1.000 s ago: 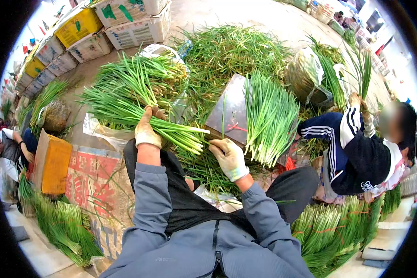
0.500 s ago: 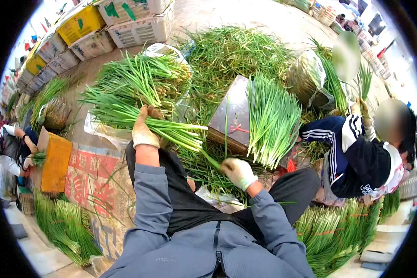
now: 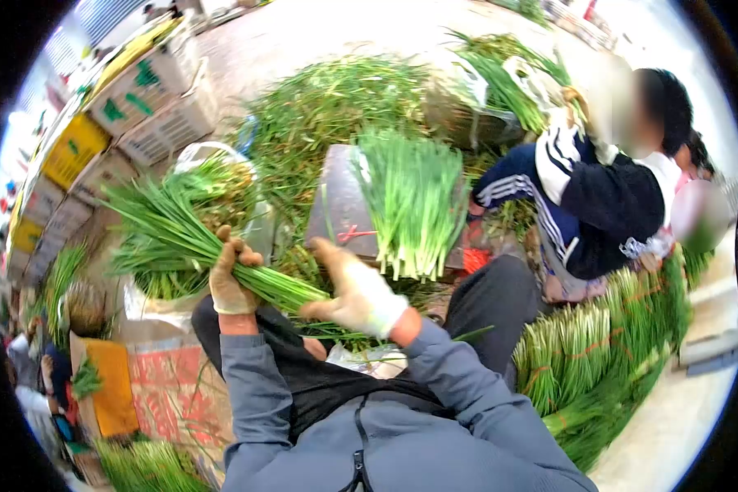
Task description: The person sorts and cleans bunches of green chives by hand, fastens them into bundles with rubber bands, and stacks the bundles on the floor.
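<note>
My left hand (image 3: 233, 277), in a whitish glove, is wrapped round a bunch of green chives (image 3: 176, 230). The leaves point up and left, and the pale stem ends come out to the right. At those ends is my gloved right hand (image 3: 359, 291), thumb and fingers spread apart; whether it touches the stems I cannot tell. In front of it, a larger heap of chives (image 3: 410, 193) lies on a dark board (image 3: 334, 184), white ends toward me. A red tie (image 3: 356, 234) rests on the board beside that heap.
Loose chives (image 3: 209, 184) lie in a bag behind my left hand. Leafy trimmings (image 3: 336, 94) cover the floor ahead. A co-worker (image 3: 599, 197) sits at the right, near tied chive bundles (image 3: 582, 353). Stacked crates (image 3: 168, 123) stand at the left, an orange board (image 3: 111, 385) below.
My right hand has risen from beside the board to the bunch's stem ends, its fingers now spread. A leaf strand near it is gone from view. The whole view has turned.
</note>
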{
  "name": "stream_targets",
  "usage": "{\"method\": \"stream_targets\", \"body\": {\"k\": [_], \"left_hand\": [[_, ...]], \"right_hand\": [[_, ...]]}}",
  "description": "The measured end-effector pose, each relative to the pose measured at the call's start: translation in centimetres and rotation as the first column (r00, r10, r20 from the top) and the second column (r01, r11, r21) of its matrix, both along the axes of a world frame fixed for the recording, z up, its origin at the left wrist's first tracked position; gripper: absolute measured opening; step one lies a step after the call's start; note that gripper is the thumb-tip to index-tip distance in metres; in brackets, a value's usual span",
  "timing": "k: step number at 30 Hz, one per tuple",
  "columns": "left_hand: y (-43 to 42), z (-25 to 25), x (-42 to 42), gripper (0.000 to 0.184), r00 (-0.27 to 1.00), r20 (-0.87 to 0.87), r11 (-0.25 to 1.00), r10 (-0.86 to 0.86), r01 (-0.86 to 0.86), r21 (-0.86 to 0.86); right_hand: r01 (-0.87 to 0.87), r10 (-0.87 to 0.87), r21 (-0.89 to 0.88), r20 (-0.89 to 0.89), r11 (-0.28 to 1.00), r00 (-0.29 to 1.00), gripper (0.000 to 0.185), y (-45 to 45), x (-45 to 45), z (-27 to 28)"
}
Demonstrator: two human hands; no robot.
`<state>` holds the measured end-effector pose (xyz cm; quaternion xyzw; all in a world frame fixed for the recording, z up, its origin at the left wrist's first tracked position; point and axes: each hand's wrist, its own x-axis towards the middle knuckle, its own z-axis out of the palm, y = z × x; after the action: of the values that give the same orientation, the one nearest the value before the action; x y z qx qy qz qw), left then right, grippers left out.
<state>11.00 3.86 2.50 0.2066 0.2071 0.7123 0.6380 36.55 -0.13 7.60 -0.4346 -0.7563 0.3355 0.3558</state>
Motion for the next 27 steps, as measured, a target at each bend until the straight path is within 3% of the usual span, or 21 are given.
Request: {"method": "stream_targets", "body": {"k": [2, 3, 5, 6, 9, 10, 11, 12, 13, 15, 17, 19, 21, 23, 24, 27], "left_hand": [[-0.3, 1.8, 5.5, 0.048, 0.983, -0.177, 0.999, -0.052, 0.048, -0.023], [0.3, 1.6, 7.5, 0.050, 0.968, -0.220, 0.993, -0.119, 0.111, -0.049], [1.5, 2.5, 11.7, 0.052, 0.931, -0.263, 0.968, -0.251, 0.240, -0.075], [2.4, 2.8, 13.4, 0.056, 0.895, -0.270, 0.935, -0.355, 0.346, -0.081], [5.2, 4.9, 19.1, 0.073, 0.795, -0.281, 0.822, -0.538, 0.568, 0.033], [7.3, 3.7, 19.8, 0.081, 0.730, -0.382, 0.786, -0.567, 0.618, 0.013], [8.6, 2.3, 20.6, 0.084, 0.726, -0.471, 0.824, -0.501, 0.567, -0.003], [9.4, 1.1, 20.8, 0.080, 0.688, -0.590, 0.888, -0.422, 0.445, -0.117], [10.2, -0.6, 20.8, 0.076, 0.616, -0.704, 0.932, -0.354, 0.297, -0.209], [11.7, -6.7, 19.9, 0.064, 0.269, -0.926, 0.964, -0.265, 0.082, -0.252], [10.7, -11.3, 20.4, 0.052, 0.025, -0.958, 0.958, -0.286, -0.023, -0.287], [9.7, -13.7, 22.0, 0.049, -0.205, -0.894, 0.913, -0.399, 0.001, -0.408], [8.0, -12.3, 24.0, 0.043, -0.341, -0.863, 0.921, -0.372, -0.019, -0.390], [7.5, -12.3, 24.9, 0.038, -0.417, -0.840, 0.928, -0.348, -0.025, -0.372], [7.4, -12.2, 25.0, 0.039, -0.443, -0.835, 0.932, -0.328, -0.009, -0.361], [7.1, -11.3, 24.0, 0.052, -0.450, -0.852, 0.947, -0.268, 0.041, -0.319]], "right_hand": [[-0.043, 0.047, -0.042, 0.097, 0.998, 0.994, 0.107, -0.5, -0.6, -1.2], [-0.031, 0.037, -0.127, 0.052, 0.991, 0.998, 0.098, -0.7, -0.3, -2.0], [0.064, -0.080, -0.182, -0.077, 0.981, 0.994, 0.094, -0.9, 1.1, -4.9], [0.098, -0.106, -0.080, -0.103, 0.992, 0.989, 0.088, -0.8, 2.8, -4.4], [0.360, -0.362, -0.101, -0.002, 0.927, 0.932, 0.080, 0.4, 7.2, -5.8], [0.426, -0.430, -0.190, 0.020, 0.884, 0.902, 0.078, 1.3, 8.8, -5.4], [0.486, -0.492, -0.274, 0.049, 0.830, 0.869, 0.076, 2.5, 10.4, -4.9], [0.575, -0.567, -0.035, 0.120, 0.818, 0.815, 0.075, 3.6, 12.0, -6.4], [0.633, -0.629, -0.036, 0.084, 0.773, 0.773, 0.077, 4.9, 13.3, -7.0], [0.648, -0.616, -0.177, 0.205, 0.741, 0.760, 0.080, 7.6, 15.3, -9.7], [0.635, -0.519, -0.306, 0.383, 0.709, 0.764, 0.082, 9.5, 16.3, -13.4], [0.602, -0.350, -0.437, 0.529, 0.668, 0.773, 0.084, 10.7, 16.8, -17.1], [0.622, -0.357, -0.440, 0.546, 0.648, 0.758, 0.086, 11.1, 16.8, -18.5], [0.587, -0.301, -0.481, 0.547, 0.651, 0.782, 0.090, 10.9, 16.6, -16.4], [0.597, -0.332, -0.411, 0.554, 0.689, 0.764, 0.095, 10.5, 16.6, -16.6], [0.646, -0.315, -0.408, 0.628, 0.646, 0.712, 0.097, 9.7, 17.1, -12.2]]}}
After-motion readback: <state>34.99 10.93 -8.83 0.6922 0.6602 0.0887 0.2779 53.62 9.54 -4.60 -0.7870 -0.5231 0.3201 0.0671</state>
